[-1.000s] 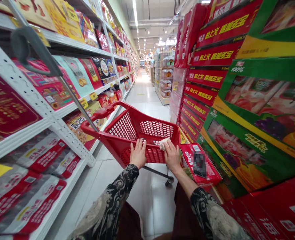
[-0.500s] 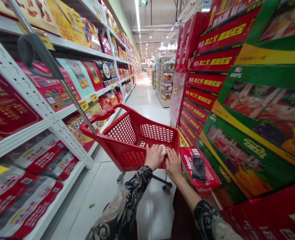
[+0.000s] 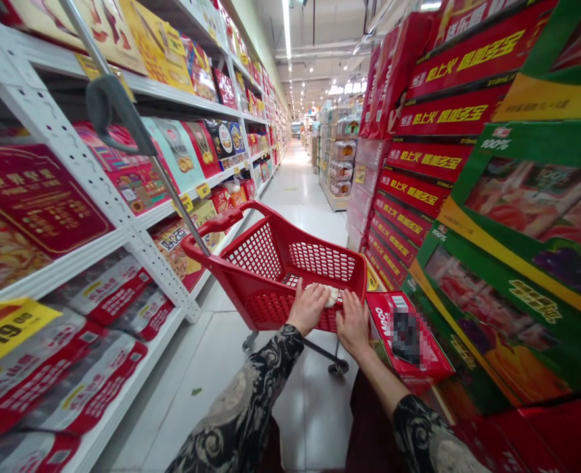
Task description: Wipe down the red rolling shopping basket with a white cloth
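Note:
Both my hands rest on the near rim of a red plastic mesh shopping cart [image 3: 258,253], close together. My left hand [image 3: 308,306] curls over the rim, its fingertips next to a crumpled white item [image 3: 330,295], perhaps tissue or cloth, that lies at the rim. My right hand [image 3: 353,323] grips the rim just right of that item. A long metal pull handle with a grey loop grip [image 3: 115,112] rises from the cart's left corner. Patterned black-and-grey sleeves cover both forearms.
White metal shelves [image 3: 132,236] full of boxed goods line the left, with a yellow 119.00 price tag [image 3: 9,332]. Stacked red and green cartons [image 3: 511,263] wall the right, and a red box [image 3: 408,335] sits beside the cart. A tiled aisle runs ahead.
Since the oldest frame, my left hand has slid right along the rim toward the white item. The cart has shifted slightly right in view and the shelves have moved with it.

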The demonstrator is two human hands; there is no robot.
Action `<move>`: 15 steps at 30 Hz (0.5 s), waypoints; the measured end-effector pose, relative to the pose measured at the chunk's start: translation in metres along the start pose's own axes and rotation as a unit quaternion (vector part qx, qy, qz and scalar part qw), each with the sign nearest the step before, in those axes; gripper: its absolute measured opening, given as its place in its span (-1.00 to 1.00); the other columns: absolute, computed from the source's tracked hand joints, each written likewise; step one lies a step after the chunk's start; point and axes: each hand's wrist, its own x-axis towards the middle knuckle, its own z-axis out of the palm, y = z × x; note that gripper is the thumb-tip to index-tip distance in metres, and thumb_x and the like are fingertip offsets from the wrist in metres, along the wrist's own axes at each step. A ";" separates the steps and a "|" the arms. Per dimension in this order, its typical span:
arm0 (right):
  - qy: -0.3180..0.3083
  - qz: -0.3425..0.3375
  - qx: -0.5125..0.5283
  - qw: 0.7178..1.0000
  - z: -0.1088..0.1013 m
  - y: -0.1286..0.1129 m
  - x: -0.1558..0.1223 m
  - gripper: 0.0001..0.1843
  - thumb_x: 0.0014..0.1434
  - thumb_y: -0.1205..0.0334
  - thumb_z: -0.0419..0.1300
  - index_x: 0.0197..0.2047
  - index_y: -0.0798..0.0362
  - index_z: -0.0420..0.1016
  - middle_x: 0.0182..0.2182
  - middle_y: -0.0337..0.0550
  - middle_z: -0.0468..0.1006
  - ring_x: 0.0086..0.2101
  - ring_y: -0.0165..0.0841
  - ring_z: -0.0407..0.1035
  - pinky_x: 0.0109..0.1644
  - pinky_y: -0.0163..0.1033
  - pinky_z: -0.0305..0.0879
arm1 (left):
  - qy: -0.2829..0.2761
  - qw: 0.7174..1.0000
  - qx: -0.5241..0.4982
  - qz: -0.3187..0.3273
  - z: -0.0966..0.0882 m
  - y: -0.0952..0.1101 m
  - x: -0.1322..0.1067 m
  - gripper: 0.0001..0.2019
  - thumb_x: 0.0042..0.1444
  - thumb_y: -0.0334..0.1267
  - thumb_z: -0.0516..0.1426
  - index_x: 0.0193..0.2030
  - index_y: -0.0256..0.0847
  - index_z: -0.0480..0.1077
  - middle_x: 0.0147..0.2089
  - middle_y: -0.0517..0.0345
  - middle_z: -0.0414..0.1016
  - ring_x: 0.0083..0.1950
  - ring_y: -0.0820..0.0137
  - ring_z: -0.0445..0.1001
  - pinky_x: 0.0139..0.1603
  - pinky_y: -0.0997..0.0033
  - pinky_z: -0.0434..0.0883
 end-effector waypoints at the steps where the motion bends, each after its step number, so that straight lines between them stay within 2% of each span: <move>1: -0.008 0.000 -0.006 1.000 0.000 0.000 0.000 -0.50 0.16 0.32 -0.10 0.19 0.16 0.15 0.17 0.03 0.23 0.18 -0.16 0.02 0.18 0.18 -0.09 | -0.002 1.000 0.002 0.011 0.001 0.001 0.002 -0.65 0.19 -0.32 -0.08 0.12 -0.13 0.20 0.08 0.01 0.36 0.17 0.27 0.22 0.27 -0.17 -0.16; 3: -0.020 -0.001 -0.016 1.000 -0.001 0.002 0.000 -0.52 0.18 0.30 -0.10 0.18 0.13 0.16 0.18 0.01 0.21 0.18 -0.15 0.02 0.17 0.21 -0.10 | -0.006 1.000 0.014 0.002 0.000 -0.007 0.002 -0.67 0.18 -0.34 -0.09 0.09 -0.14 0.22 0.02 0.02 0.39 0.12 0.28 0.26 0.27 -0.17 -0.16; 7: -0.026 -0.020 -0.021 0.999 0.001 0.004 0.002 -0.53 0.19 0.28 -0.09 0.18 0.11 0.15 0.18 0.00 0.22 0.17 -0.16 0.03 0.17 0.22 -0.11 | -0.023 0.997 0.051 -0.054 -0.010 -0.044 -0.008 -0.72 0.19 -0.38 -0.12 -0.03 -0.13 0.28 -0.17 0.12 0.42 -0.06 0.35 0.35 0.28 -0.16 -0.18; 9: -0.026 -0.037 -0.024 0.999 0.003 0.003 0.002 -0.52 0.18 0.28 -0.08 0.19 0.11 0.14 0.16 0.01 0.24 0.17 -0.17 0.04 0.18 0.21 -0.14 | -0.029 0.995 0.065 -0.064 -0.014 -0.057 -0.013 -0.73 0.19 -0.39 -0.12 -0.06 -0.14 0.29 -0.20 0.14 0.41 -0.09 0.35 0.36 0.28 -0.15 -0.17; 12: -0.024 -0.048 -0.032 0.998 0.006 0.000 0.004 -0.48 0.17 0.28 -0.05 0.21 0.08 0.11 0.15 0.00 0.26 0.17 -0.17 0.03 0.18 0.20 -0.14 | -0.024 0.994 0.074 -0.079 -0.014 -0.060 -0.015 -0.74 0.18 -0.39 -0.12 -0.07 -0.14 0.30 -0.21 0.13 0.40 -0.09 0.35 0.35 0.27 -0.14 -0.15; 15: -0.025 -0.058 -0.043 0.997 0.007 -0.001 0.006 -0.45 0.17 0.29 -0.06 0.24 0.06 0.06 0.15 -0.01 0.26 0.17 -0.18 0.03 0.19 0.19 -0.14 | -0.029 0.995 0.077 -0.063 -0.014 -0.056 -0.015 -0.74 0.19 -0.39 -0.12 -0.07 -0.13 0.29 -0.21 0.13 0.41 -0.08 0.36 0.35 0.29 -0.11 -0.16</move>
